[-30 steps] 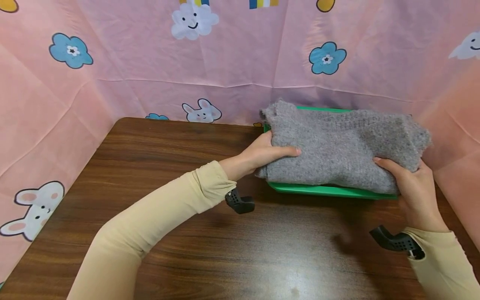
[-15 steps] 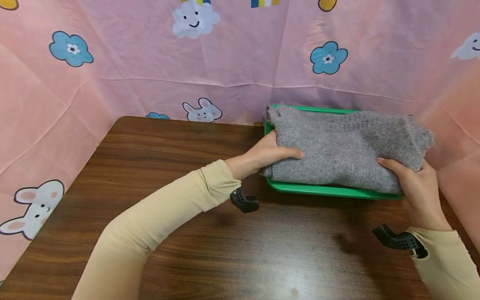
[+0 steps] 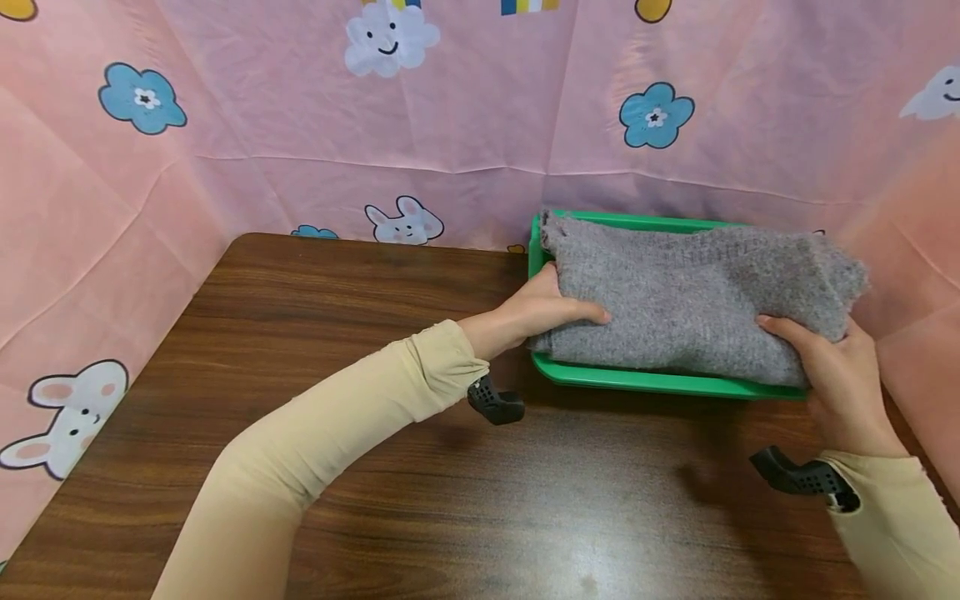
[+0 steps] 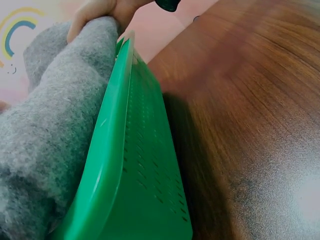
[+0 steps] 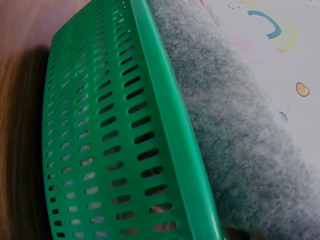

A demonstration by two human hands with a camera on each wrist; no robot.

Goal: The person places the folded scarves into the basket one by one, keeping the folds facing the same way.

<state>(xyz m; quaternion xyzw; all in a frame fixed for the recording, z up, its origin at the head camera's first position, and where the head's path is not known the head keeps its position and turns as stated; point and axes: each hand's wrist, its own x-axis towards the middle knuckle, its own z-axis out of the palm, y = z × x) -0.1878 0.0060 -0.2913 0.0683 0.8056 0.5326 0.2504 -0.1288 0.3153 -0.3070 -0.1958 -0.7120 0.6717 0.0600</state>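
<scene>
Your left hand (image 3: 542, 310) grips the left end of the fuzzy grey folded knit cloth (image 3: 690, 292), thumb on top. Your right hand (image 3: 840, 375) grips its right end the same way. The cloth lies in the green plastic basket with slotted sides (image 3: 637, 379), touching its rim. The basket sits on the dark brown wooden desk (image 3: 375, 350), just beside the pink cartoon curtain (image 3: 465, 125).
</scene>
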